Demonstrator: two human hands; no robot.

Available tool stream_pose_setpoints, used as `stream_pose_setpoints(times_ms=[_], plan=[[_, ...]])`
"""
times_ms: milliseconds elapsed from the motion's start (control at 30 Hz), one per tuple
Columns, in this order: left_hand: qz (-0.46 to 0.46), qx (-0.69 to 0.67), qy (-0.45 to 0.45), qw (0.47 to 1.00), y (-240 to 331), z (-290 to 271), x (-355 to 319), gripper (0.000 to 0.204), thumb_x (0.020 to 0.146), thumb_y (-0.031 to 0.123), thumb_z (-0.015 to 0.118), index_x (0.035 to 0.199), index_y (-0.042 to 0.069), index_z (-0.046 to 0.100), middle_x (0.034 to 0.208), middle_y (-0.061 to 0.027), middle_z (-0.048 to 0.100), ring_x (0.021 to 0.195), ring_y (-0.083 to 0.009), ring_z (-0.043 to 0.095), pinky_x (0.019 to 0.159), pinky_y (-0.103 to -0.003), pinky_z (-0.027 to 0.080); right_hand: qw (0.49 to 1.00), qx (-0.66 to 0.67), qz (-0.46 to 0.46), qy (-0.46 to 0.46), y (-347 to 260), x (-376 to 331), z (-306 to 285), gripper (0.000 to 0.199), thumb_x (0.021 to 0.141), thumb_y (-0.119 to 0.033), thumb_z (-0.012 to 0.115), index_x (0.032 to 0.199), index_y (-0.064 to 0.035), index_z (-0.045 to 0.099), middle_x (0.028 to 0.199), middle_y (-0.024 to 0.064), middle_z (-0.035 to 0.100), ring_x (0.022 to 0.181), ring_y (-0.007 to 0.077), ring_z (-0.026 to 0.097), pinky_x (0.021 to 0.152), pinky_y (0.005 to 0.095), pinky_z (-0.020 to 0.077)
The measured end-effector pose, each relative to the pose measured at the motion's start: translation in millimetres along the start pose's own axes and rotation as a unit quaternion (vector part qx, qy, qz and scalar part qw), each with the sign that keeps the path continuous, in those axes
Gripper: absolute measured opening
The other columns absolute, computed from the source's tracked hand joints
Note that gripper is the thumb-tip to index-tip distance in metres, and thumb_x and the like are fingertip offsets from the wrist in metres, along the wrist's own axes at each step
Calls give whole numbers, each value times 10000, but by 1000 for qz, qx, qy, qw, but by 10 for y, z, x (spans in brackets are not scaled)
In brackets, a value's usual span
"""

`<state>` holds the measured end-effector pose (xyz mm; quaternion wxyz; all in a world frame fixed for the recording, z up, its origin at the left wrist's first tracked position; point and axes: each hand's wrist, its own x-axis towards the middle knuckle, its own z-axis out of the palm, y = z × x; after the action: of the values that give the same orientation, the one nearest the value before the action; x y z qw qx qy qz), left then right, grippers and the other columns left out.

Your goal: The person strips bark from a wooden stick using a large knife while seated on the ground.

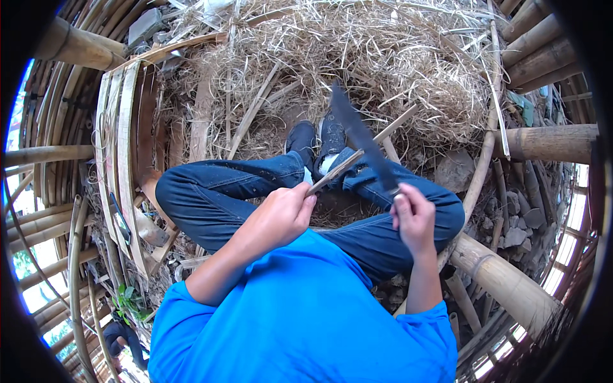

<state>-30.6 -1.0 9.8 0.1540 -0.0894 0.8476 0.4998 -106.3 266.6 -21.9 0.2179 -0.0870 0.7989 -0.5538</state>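
My left hand (280,216) grips one end of a thin bamboo strip (361,150), which slants up to the right over my knees. My right hand (413,217) holds the handle of a long dark knife (359,134); its blade points up and left and crosses the strip near its middle. Both hands are above my lap, over blue jeans, with my dark shoes (317,137) just beyond the strip.
A heap of dry straw-like shavings (383,57) lies ahead. Flat bamboo slats (121,159) lean at the left. Thick bamboo poles (504,281) lie at the right and ring the spot. Stones and scraps cover the ground at the right.
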Motion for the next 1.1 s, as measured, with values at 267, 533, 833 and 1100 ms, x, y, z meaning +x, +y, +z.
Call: stream_pose_setpoints(times_ms=[267, 533, 833, 1100], plan=[[-19, -6, -5, 1000, -71, 51, -16, 168, 920, 115, 502, 867, -43, 517, 640, -253, 530, 609, -431, 552, 568, -478, 401, 995, 65, 22, 72, -12, 67, 5, 256, 964, -114, 536, 1154, 49, 589, 656, 17, 576, 486, 56, 516, 443, 203, 414], [-37, 1, -4, 999, -57, 60, 1, 190, 923, 118, 498, 847, -54, 519, 636, -258, 530, 607, -432, 555, 569, -484, 400, 998, 54, 21, 21, 55, -17, 172, 246, 952, -130, 569, 1127, 35, 620, 630, 28, 596, 475, 53, 529, 446, 219, 425], [-29, 14, 12, 999, -126, 48, -9, 179, 920, 119, 503, 861, -50, 518, 634, -254, 534, 613, -431, 557, 577, -482, 404, 998, -33, -40, -31, 56, -47, 188, 261, 982, -126, 529, 1168, 49, 583, 662, 24, 570, 477, 47, 489, 439, 187, 388], [-15, 5, 6, 1000, -174, 83, -25, 171, 919, 112, 507, 851, -45, 513, 623, -246, 529, 587, -418, 547, 557, -469, 397, 997, 45, 26, -59, 29, -44, 239, 290, 1002, -175, 494, 1193, 31, 567, 641, 18, 551, 470, 55, 495, 437, 193, 382]])
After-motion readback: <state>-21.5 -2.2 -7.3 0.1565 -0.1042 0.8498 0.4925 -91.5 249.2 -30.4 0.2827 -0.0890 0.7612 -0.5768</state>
